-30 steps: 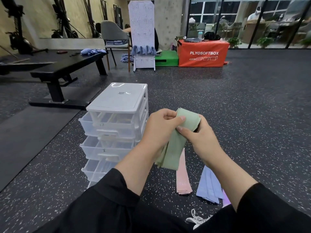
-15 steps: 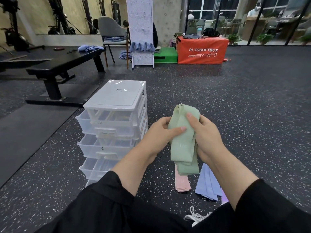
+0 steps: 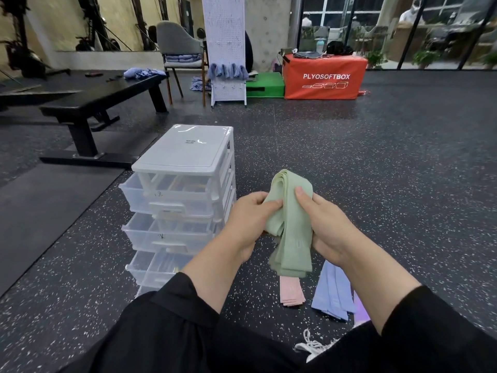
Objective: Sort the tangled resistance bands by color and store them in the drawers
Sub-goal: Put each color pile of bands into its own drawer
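Both hands hold a folded bundle of green resistance bands [image 3: 291, 224] in front of me, above the floor. My left hand [image 3: 248, 220] pinches its left edge; my right hand [image 3: 326, 227] grips its right side with the thumb on top. On the floor below lie pink bands [image 3: 291, 293], blue bands [image 3: 334, 294] and a purple band [image 3: 360, 310], partly hidden by my right arm. A white plastic drawer unit [image 3: 185, 154] stands to the left, its clear drawers [image 3: 172, 197] pulled slightly out.
A black bench [image 3: 102, 100] stands at the left rear on a dark mat. Farther back are a grey chair [image 3: 178, 49], a white pegboard stand [image 3: 224, 47], a green box [image 3: 265, 84] and an orange plyo box [image 3: 325, 76]. A white shoe [image 3: 313, 347] shows near my lap.
The green bands have been folded over into a shorter, thicker bundle, and my right thumb now presses on top of it. The view has dipped slightly downward.
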Action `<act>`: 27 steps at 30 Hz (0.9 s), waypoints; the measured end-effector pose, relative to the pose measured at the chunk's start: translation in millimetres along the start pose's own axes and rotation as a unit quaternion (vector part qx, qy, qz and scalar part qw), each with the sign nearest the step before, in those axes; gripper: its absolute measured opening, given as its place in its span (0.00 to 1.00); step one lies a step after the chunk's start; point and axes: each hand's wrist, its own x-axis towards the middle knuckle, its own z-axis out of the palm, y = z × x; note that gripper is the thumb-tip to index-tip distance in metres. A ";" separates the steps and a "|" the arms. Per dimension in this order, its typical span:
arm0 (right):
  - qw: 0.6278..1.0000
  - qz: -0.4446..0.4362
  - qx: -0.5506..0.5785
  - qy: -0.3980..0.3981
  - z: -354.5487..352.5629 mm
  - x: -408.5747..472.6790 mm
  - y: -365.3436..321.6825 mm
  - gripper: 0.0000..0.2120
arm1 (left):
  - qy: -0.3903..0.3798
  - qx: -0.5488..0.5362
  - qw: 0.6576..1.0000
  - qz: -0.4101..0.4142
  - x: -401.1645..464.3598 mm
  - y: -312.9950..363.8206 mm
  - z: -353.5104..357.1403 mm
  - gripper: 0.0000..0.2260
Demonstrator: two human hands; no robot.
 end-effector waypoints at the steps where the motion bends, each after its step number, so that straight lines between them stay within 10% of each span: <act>1: 1.000 0.014 -0.021 0.012 -0.6 0.3 1.1 0.22 | 0.007 0.005 1.000 0.003 1.1 -1.8 -0.8 0.06; 8: 0.983 0.043 -0.168 0.060 -6.5 5.1 1.3 0.44 | 0.039 0.000 0.999 0.004 2.3 -16.0 -0.3 0.07; 27: 0.997 0.049 -0.058 -0.014 -12.6 10.0 12.1 0.27 | 0.003 -0.011 1.000 -0.028 9.3 -4.4 4.0 0.06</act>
